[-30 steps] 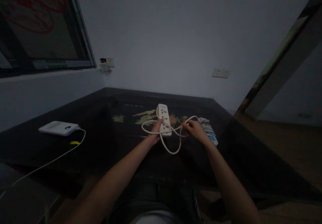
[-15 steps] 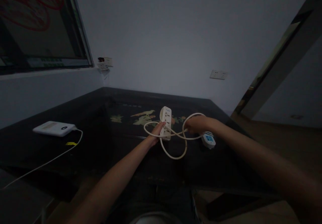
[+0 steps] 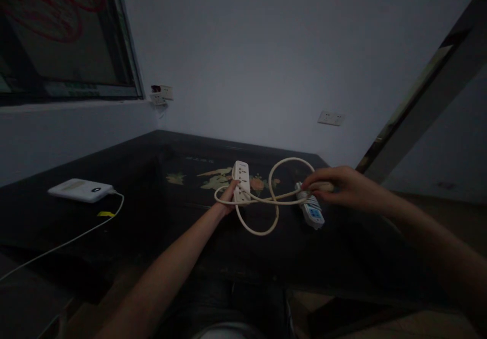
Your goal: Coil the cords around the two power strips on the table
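My left hand (image 3: 228,196) is closed around a white power strip (image 3: 242,172), its thumb across the socket face. From the strip a cream cord (image 3: 258,234) runs in loose, crossing loops towards the right. My right hand (image 3: 337,184) pinches the plug end of that cord between thumb and fingers, above the table. Behind and below the right hand, a second power strip (image 3: 313,213) with blue sockets lies on the table, its own cord wound round it. Part of this second strip is hidden by the cream cord and my fingers.
On the left of the dark table (image 3: 152,232) lies a white power bank (image 3: 80,190) with a thin white cable (image 3: 81,237). A yellow tag (image 3: 106,214) sits beside that cable. Wall sockets (image 3: 331,118) are fixed behind the table, with more near the window.
My right hand has moved to the right with the plug end, drawing out the cord. More of the second power strip now shows. The left hand and its strip have shifted slightly left.
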The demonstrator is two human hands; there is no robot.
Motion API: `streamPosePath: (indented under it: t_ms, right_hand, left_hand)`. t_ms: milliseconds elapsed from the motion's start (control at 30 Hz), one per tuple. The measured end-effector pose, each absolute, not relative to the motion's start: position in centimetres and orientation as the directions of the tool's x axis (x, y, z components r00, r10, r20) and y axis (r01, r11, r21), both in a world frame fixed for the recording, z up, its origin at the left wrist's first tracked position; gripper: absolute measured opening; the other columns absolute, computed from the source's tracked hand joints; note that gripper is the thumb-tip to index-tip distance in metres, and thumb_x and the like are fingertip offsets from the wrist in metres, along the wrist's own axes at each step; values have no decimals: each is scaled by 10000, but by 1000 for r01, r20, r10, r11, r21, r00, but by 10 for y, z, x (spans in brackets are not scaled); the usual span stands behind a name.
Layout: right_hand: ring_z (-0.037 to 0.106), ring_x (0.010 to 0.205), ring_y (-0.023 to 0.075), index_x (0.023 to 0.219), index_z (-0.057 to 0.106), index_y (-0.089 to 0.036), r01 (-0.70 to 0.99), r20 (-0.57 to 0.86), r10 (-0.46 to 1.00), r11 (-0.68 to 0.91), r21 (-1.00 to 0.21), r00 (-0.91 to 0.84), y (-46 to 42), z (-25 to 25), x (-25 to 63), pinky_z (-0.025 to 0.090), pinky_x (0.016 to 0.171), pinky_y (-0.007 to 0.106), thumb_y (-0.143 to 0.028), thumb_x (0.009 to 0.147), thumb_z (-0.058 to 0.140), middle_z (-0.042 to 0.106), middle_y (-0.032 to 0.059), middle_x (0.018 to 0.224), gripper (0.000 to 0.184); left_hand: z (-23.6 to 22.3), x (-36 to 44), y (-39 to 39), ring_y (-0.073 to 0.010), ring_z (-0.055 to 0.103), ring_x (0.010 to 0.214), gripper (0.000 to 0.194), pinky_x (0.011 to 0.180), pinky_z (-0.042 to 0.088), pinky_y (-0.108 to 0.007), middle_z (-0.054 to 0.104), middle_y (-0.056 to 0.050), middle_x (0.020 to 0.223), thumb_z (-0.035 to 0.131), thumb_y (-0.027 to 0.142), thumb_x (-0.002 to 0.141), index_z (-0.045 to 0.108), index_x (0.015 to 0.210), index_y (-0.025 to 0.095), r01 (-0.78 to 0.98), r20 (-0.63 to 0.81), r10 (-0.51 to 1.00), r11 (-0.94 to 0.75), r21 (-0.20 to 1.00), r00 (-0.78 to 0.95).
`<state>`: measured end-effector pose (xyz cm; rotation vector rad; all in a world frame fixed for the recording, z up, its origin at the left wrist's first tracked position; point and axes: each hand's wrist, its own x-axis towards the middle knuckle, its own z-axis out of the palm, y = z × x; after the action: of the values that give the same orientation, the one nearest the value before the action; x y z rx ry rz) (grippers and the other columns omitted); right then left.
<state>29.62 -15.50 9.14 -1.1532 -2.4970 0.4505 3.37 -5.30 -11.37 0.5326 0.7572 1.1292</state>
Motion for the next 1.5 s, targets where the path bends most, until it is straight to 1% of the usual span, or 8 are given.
streamPosePath:
  t_ms: [267,400,633,767,933,1100,1233,1500]
  right_hand:
    - [624,625,204,811,695,-250,689,547,837,402,-603,-10,-215,63,343,475,506,286,-378,671,728,689,39,742,193]
    - [607,587,198,839,673,-263,602,582,779,354,-715,233,-217,43,358,464,459,279,-378,626,760,665,38,717,258]
    - [602,564,183,935,622,-216,569,373,926,278,-774,55,-181,7,358,487,484,278,-417,630,742,659,19,696,385]
    - [604,591,167,897,621,-215,460,385,914,290,-839,125,-167,-11,346,492,516,262,-367,564,809,661,3,705,412]
    - [561,542,113,797,650,-191,85,350,911,339,-937,219,-142,-29,330,465,504,224,-304,514,844,638,-15,652,362]
    - [594,595,108,888,679,-211,-266,285,946,317,-910,151,-115,-44,305,504,577,232,-277,485,868,643,-23,693,450]
    - [597,630,100,915,689,-216,-327,303,950,311,-892,78,-103,-47,278,506,619,221,-253,523,856,651,-22,727,428]
    - [614,707,108,911,686,-228,-360,381,922,380,-852,72,-85,-55,238,501,682,225,-272,570,824,675,-24,797,371]
  left_hand:
    - [-118,36,-51,-160,650,567,323,550,540,-256,693,-68,728,490,336,903,564,1142,132,-629,-193,979,194,753,72]
    - [-119,35,-51,-153,649,553,317,543,539,-256,689,-69,743,461,361,923,547,1138,145,-609,-194,976,211,764,95]
    - [-112,29,-53,-181,649,535,327,534,556,-317,676,-96,714,430,339,929,563,1086,85,-564,-267,938,346,750,220]
    - [-107,30,-59,-189,683,637,363,617,569,-330,704,-100,837,538,265,879,506,1218,142,-570,-230,940,336,750,252]
    - [-104,34,-60,-207,689,634,522,614,568,-349,714,-107,877,623,199,812,436,1299,168,-501,-226,939,332,799,261]
    - [-106,33,-59,-208,686,632,500,588,572,-344,710,-109,861,647,203,783,472,1249,149,-454,-217,940,319,832,263]
    - [-109,35,-59,-199,681,628,468,573,567,-319,701,-90,824,675,191,747,499,1178,143,-450,-108,968,203,870,228]
    - [-109,38,-57,-180,657,574,446,584,552,-325,676,-36,714,657,120,707,495,1122,144,-450,-106,986,153,880,127]
